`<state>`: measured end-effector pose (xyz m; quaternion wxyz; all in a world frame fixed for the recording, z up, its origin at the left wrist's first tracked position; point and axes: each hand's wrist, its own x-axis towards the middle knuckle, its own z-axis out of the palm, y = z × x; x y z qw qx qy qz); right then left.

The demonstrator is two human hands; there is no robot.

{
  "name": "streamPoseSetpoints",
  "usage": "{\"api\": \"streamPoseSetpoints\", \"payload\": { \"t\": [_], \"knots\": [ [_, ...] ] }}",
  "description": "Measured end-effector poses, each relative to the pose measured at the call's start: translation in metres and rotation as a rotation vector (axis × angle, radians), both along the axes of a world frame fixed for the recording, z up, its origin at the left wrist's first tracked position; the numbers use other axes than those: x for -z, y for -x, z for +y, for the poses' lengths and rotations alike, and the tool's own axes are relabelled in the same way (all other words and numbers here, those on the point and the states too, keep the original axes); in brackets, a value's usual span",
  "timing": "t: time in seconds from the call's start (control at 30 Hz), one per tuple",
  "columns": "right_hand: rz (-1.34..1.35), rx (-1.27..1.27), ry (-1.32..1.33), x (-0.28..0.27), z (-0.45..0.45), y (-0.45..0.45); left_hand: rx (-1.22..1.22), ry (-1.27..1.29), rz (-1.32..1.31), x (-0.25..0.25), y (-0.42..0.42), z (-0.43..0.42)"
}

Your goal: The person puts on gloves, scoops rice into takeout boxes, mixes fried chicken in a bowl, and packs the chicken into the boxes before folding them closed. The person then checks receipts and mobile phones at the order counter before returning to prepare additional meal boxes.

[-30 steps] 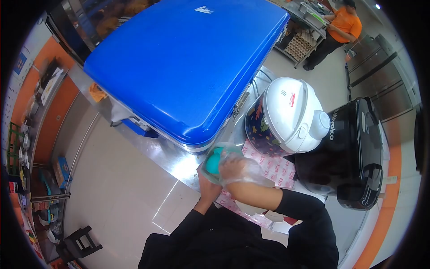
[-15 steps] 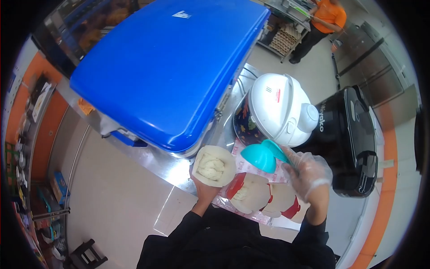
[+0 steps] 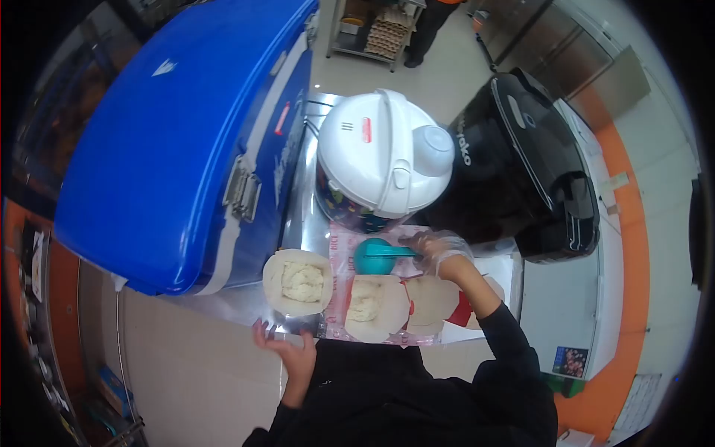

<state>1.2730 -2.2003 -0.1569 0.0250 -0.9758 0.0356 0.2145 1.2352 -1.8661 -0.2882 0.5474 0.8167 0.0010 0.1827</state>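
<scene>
– What's readable?
– "yako" on the black appliance (image 3: pixel 514 171), at two o'clock
– And the pink sheet (image 3: pixel 341 261), towards six?
– Looks like "BICE"; the red label (image 3: pixel 366 130) on the white lid (image 3: pixel 357 167), at twelve, is too small to read

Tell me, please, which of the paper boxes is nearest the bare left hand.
The leftmost paper box, just beyond the left hand; the other boxes stand farther right.

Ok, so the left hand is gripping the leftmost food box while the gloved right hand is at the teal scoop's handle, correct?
Not quite: the head view shows the left hand open and gripping nothing, close to the leftmost food box. The gloved right hand is at the teal scoop's handle.
</scene>
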Motion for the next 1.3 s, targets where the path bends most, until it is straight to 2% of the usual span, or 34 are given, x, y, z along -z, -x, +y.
{"api": "streamPoseSetpoints", "payload": {
  "t": [0.03,0.13,0.2,0.3,0.4,0.5,0.57,0.63,0.73,0.83,1.1,1.3],
  "knots": [
    [-0.055,0.009,-0.001,-0.002,-0.004,0.003,0.115,-0.101,-0.027,-0.028,-0.001,0.005],
    [-0.494,0.227,-0.07,-0.033,-0.013,0.063,0.398,-0.35,-0.076,-0.115,-0.008,0.012],
    [-0.183,0.702,-0.043,-0.082,0.01,0.094,0.543,-0.451,-0.084,-0.154,-0.029,-0.005],
    [0.005,1.034,0.167,-0.088,0.041,0.116,0.571,-0.539,0.121,-0.16,-0.042,-0.029],
    [0.042,0.824,-0.058,-0.047,0.04,0.131,0.564,-0.691,0.222,-0.14,-0.042,-0.044],
    [-0.345,0.967,-0.135,0.022,0.047,0.149,0.653,-0.728,0.257,-0.134,-0.043,-0.057],
    [-0.219,1.038,-0.098,0.035,0.039,0.148,0.615,-0.776,0.286,-0.122,-0.047,-0.065],
    [-0.064,1.073,-0.027,0.037,0.029,0.143,0.604,-0.848,0.312,-0.114,-0.054,-0.07],
    [-0.115,0.959,-0.073,0.042,0.019,0.149,0.62,-0.947,0.305,-0.102,-0.06,-0.073],
    [-0.032,0.887,-0.103,0.037,0.015,0.149,0.627,-0.959,0.255,-0.089,-0.057,-0.073],
    [-0.254,0.754,-0.093,0.016,0.001,0.175,0.547,-0.924,0.292,-0.107,-0.046,-0.069],
    [-0.499,0.578,-0.168,-0.025,-0.012,0.185,0.494,-0.691,0.279,-0.159,-0.02,-0.051]
  ]
}}
